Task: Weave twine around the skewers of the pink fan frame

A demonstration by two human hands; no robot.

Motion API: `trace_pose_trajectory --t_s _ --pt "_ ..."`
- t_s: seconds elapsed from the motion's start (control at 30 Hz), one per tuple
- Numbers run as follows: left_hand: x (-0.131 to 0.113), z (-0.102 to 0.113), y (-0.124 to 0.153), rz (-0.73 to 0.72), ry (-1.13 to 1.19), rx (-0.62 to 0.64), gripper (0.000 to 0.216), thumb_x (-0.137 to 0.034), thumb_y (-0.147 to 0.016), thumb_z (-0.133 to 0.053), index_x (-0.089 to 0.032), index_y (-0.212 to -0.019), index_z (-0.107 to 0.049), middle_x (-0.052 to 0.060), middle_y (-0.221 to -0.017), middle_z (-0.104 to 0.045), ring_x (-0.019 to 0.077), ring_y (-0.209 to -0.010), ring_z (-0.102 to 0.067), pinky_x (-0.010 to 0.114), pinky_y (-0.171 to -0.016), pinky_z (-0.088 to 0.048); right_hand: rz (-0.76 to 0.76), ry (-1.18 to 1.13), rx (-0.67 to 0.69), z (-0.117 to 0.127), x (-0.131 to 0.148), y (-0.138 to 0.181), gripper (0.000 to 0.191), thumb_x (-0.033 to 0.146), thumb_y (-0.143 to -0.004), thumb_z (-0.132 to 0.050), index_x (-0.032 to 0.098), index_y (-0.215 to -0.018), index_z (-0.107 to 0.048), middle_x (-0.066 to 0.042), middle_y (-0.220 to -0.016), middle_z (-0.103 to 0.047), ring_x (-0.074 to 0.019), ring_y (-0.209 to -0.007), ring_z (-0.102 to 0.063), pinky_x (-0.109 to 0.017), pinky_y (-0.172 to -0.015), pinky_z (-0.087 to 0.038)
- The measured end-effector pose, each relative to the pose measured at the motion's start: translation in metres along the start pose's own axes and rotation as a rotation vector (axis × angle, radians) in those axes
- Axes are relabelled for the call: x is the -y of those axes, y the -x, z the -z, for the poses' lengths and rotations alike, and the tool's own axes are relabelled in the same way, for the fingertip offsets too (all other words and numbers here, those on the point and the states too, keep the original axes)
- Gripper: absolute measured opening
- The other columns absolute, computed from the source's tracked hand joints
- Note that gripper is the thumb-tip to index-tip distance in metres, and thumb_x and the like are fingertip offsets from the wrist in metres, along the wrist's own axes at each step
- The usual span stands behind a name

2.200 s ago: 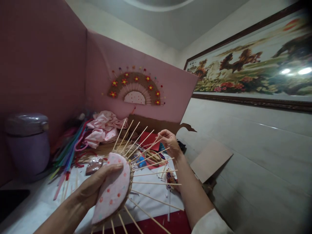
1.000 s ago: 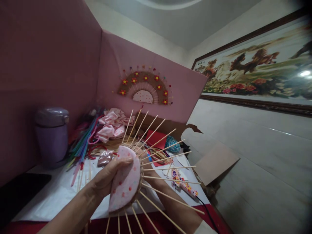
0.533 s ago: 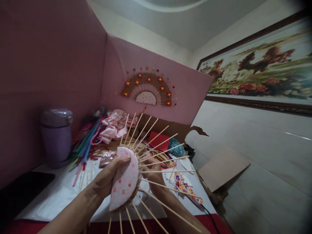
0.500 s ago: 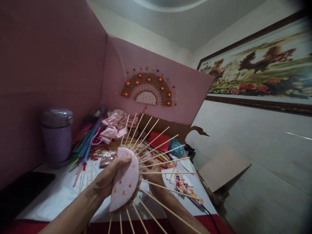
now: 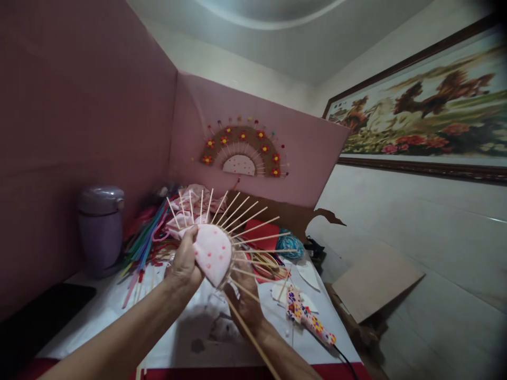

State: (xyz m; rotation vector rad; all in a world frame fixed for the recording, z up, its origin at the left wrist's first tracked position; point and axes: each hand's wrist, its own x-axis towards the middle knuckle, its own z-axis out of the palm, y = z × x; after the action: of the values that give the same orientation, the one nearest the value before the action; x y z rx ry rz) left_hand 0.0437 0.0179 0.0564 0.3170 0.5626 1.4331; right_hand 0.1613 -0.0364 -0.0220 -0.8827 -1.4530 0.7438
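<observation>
A half-round hand fan [image 5: 214,253] faces me, covered in white cloth with red dots, with thin wooden sticks fanning out from its curved edge. At its left end my left hand [image 5: 187,261] grips it, the thumb lying on the cloth front. My right hand [image 5: 247,301] is at the lower right edge, among the sticks; the fan and sticks partly hide its fingers, which appear closed on that edge. One stick slants down in front of the right forearm. A finished-looking brown fan [image 5: 241,140] with red flowers hangs pinned on the pink board behind.
On the white-covered table lie a flower-patterned glue gun [image 5: 307,316] with a cord, blue yarn [image 5: 290,244], red paper [image 5: 261,232], coloured pipe cleaners [image 5: 144,243] and crumpled pink cloth [image 5: 194,198]. A purple bottle [image 5: 101,232] stands left; a cardboard sheet [image 5: 378,282] leans right.
The fan has turned anticlockwise in my hands, so more sticks point up and left. My left hand has moved up to its end, and my right hand has slid lower along the curved edge.
</observation>
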Motion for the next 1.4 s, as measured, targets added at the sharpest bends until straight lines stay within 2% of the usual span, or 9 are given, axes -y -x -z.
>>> trace_pose_trajectory --t_s 0.13,0.27,0.4,0.57,0.7,0.83,0.93,1.17,1.4 --pt "0.018 -0.017 0.005 -0.067 0.000 0.130 0.014 -0.025 -0.083 -0.048 -0.016 -0.083 -0.058 -0.001 -0.067 -0.068 0.0126 -0.063 -0.064 0.024 -0.066 -0.052 0.127 0.162 -0.074 -0.004 0.004 0.003 0.038 0.033 -0.074 -0.059 0.029 -0.112 -0.056 -0.002 -0.113 -0.059 -0.0226 -0.124 -0.034 -0.040 -0.105 -0.018" --pt "0.050 -0.017 0.023 0.002 -0.166 0.305 0.020 -0.028 -0.075 -0.059 -0.013 -0.089 -0.059 0.005 -0.075 -0.069 0.0184 -0.074 -0.065 0.026 -0.070 -0.051 0.004 -0.131 -0.307 -0.001 -0.001 -0.004 0.034 0.037 -0.079 -0.053 0.024 -0.111 -0.056 -0.003 -0.112 -0.060 -0.0180 -0.123 -0.035 -0.036 -0.107 -0.018" --pt "0.068 -0.010 0.033 -0.149 -0.332 0.415 0.027 -0.022 -0.069 -0.065 -0.013 -0.094 -0.061 0.006 -0.085 -0.070 0.0207 -0.084 -0.063 0.027 -0.078 -0.049 0.008 -0.537 -0.531 0.011 0.001 -0.015 0.039 0.040 -0.081 -0.048 0.021 -0.116 -0.051 -0.003 -0.108 -0.062 -0.0182 -0.115 -0.045 -0.039 -0.102 -0.029" --pt "0.069 0.007 0.024 -0.395 -0.739 0.599 0.025 -0.024 -0.075 -0.059 -0.014 -0.096 -0.065 0.007 -0.090 -0.070 0.0234 -0.089 -0.062 0.031 -0.080 -0.048 -0.204 -0.904 -0.480 0.023 0.009 -0.018 0.030 0.033 -0.070 -0.065 0.019 -0.096 -0.061 -0.002 -0.094 -0.067 -0.0169 -0.093 -0.060 -0.031 -0.086 -0.047" --pt "0.066 0.027 0.010 -0.631 -1.071 0.727 0.022 -0.023 -0.074 -0.060 -0.018 -0.094 -0.067 0.005 -0.095 -0.069 0.0217 -0.088 -0.062 0.033 -0.082 -0.047 -0.459 -1.057 -0.568 0.034 0.002 -0.022 0.024 0.024 -0.061 -0.071 0.018 -0.082 -0.063 0.001 -0.075 -0.069 -0.0134 -0.071 -0.064 -0.023 -0.063 -0.053" --pt "0.063 0.045 -0.006 -0.812 -1.174 0.865 0.022 -0.023 -0.078 -0.055 -0.023 -0.096 -0.067 0.005 -0.099 -0.068 0.0206 -0.092 -0.061 0.036 -0.085 -0.046 -0.420 -1.064 -0.547 0.047 -0.005 -0.029 0.025 0.026 -0.061 -0.070 0.017 -0.083 -0.064 0.000 -0.073 -0.070 -0.0136 -0.065 -0.065 -0.025 -0.062 -0.053" --pt "0.061 0.052 -0.013 -0.818 -1.088 0.796 0.021 -0.023 -0.080 -0.053 -0.022 -0.094 -0.068 0.007 -0.095 -0.070 0.0207 -0.090 -0.062 0.034 -0.080 -0.049 -0.473 -1.082 -0.511 0.048 -0.005 -0.029 0.021 0.028 -0.063 -0.069 0.015 -0.079 -0.064 -0.002 -0.071 -0.071 -0.0139 -0.063 -0.064 -0.027 -0.063 -0.053" --pt "0.060 0.061 -0.018 -0.615 -1.121 0.657 0.016 -0.027 -0.075 -0.059 -0.019 -0.081 -0.071 0.005 -0.077 -0.071 0.0187 -0.071 -0.063 0.029 -0.063 -0.050 -0.575 -1.139 -0.466 0.032 0.000 -0.020 0.023 0.029 -0.064 -0.068 0.015 -0.081 -0.064 -0.001 -0.068 -0.070 -0.0151 -0.069 -0.064 -0.028 -0.065 -0.053" --pt "0.064 0.071 -0.020 -0.519 -1.099 0.612 0.012 -0.028 -0.073 -0.060 -0.019 -0.072 -0.069 0.005 -0.080 -0.066 0.0180 -0.079 -0.059 0.030 -0.075 -0.044 -0.603 -1.115 -0.376 0.028 -0.008 -0.016 0.030 0.036 -0.068 -0.062 0.013 -0.088 -0.064 -0.005 -0.075 -0.070 -0.0177 -0.071 -0.064 -0.031 -0.063 -0.053"
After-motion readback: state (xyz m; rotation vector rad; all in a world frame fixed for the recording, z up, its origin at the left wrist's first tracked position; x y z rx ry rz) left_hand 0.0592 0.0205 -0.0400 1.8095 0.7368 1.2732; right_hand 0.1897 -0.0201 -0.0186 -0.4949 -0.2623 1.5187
